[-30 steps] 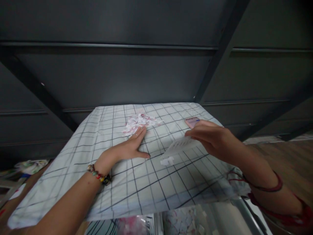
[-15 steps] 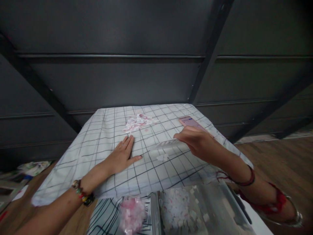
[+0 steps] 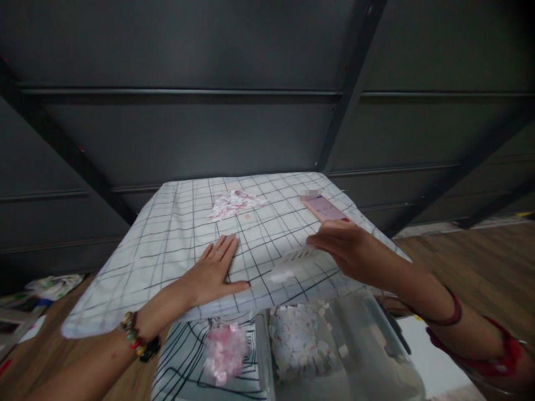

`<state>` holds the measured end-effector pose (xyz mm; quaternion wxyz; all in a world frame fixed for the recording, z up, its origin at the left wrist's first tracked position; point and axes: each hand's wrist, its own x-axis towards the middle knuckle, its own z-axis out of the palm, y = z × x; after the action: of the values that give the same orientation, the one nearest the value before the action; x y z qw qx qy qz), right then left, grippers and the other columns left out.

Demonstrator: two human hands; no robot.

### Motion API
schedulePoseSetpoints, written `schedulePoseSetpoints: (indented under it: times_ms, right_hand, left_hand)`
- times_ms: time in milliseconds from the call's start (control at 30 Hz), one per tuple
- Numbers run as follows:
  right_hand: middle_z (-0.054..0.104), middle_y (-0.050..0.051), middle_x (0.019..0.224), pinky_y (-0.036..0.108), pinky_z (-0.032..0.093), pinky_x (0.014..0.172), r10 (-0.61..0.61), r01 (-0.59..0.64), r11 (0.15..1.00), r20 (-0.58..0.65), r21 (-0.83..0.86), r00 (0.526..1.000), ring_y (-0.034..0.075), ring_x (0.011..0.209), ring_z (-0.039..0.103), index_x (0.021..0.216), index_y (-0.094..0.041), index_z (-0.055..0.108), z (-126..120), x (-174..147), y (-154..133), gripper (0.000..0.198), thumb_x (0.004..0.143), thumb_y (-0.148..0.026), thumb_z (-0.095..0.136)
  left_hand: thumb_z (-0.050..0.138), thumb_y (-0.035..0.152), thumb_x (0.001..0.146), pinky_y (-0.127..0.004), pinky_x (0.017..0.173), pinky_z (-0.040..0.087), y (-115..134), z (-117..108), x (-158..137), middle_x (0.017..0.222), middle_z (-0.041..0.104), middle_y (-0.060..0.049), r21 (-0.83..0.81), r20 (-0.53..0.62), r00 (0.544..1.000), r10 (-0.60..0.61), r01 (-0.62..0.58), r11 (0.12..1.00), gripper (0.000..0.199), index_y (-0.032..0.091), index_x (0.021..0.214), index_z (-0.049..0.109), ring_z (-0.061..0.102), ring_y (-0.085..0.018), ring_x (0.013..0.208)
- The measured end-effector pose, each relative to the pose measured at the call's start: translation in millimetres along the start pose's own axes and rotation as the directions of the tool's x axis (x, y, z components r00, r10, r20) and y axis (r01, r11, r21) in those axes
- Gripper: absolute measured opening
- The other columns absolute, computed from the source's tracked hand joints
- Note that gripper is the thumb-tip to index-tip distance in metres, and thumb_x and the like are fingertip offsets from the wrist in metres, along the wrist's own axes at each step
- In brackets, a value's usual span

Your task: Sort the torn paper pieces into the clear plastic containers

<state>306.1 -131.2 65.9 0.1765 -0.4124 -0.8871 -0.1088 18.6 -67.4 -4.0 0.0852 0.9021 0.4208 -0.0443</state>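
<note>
My left hand (image 3: 212,274) lies flat on the white checked cloth (image 3: 163,239), fingers stretched and thumb out to the side. My right hand (image 3: 345,245) is closed on one end of a thin whitish slotted sheet (image 3: 295,260), whose exact kind I cannot make out. The sheet slants down and left, its lower edge close to the cloth near the front of the table. Beyond my left hand is a heap of white and pink paper scraps (image 3: 234,203). A pink phone (image 3: 324,208) lies just past my right hand.
Below the table's front edge stands a clear plastic bin (image 3: 371,345) holding many small white paper pieces (image 3: 296,337). A pink, shiny plastic bundle (image 3: 225,353) lies left of it on a patterned cloth (image 3: 179,362). A dark panelled wall (image 3: 200,133) rises behind the table.
Both hands have shifted slightly right and nearer to me, the sheet moving with my right hand. White scraps that lay on the cloth near the sheet no longer show separately.
</note>
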Motion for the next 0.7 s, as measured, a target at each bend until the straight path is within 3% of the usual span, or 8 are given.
schedulePoseSetpoints:
  times_ms: [133,433,600,700]
  right_hand:
    - [0.06,0.005,0.07,0.028,0.044,0.062,-0.093,0.09,0.994,-0.058,-0.064,0.994,0.015,0.068,0.052,0.089,-0.014,0.064,-12.5,-17.5,-11.1,0.036,0.074,0.002,0.035]
    - [0.061,0.005,0.071,0.027,0.047,0.064,-0.079,0.07,0.994,-0.112,-0.079,0.991,0.016,0.068,0.055,0.087,-0.018,0.063,-22.8,-41.3,-20.5,0.034,0.076,0.0,0.037]
    - [0.06,0.004,0.07,0.028,0.045,0.06,-0.018,0.012,0.998,-0.093,-0.062,0.996,0.015,0.065,0.054,0.088,-0.018,0.062,-25.2,-21.5,-1.2,0.036,0.073,0.0,0.034]
    - [0.058,0.002,0.068,0.027,0.044,0.062,0.039,-0.041,0.998,-0.044,-0.04,0.998,0.015,0.068,0.053,0.078,-0.019,0.059,-26.0,0.5,9.0,0.031,0.073,0.0,0.035]
  left_hand:
    - [0.035,0.072,0.076,-0.047,0.107,0.012,2.1,3.9,-3.5,0.147,0.008,-0.019,0.002,-0.004,1.0,-0.007,0.007,1.0,0.099,0.003,0.142,0.008,0.002,-0.033,0.134]
    - [0.032,0.074,0.076,-0.045,0.107,0.013,0.5,4.8,-5.5,0.147,0.005,-0.021,-0.02,0.008,1.0,-0.03,0.03,0.999,0.101,0.001,0.142,0.008,0.001,-0.033,0.135]
    - [0.025,0.071,0.081,-0.048,0.105,0.018,-5.3,-2.2,7.7,0.147,0.006,-0.02,-0.068,-0.077,0.991,-0.107,0.102,0.993,0.092,0.005,0.143,0.008,0.002,-0.033,0.135]
    - [0.025,0.071,0.08,-0.051,0.104,0.017,-15.0,-4.7,21.6,0.147,0.007,-0.02,-0.082,-0.128,0.974,-0.187,0.177,0.981,0.092,0.005,0.142,0.009,0.002,-0.034,0.134]
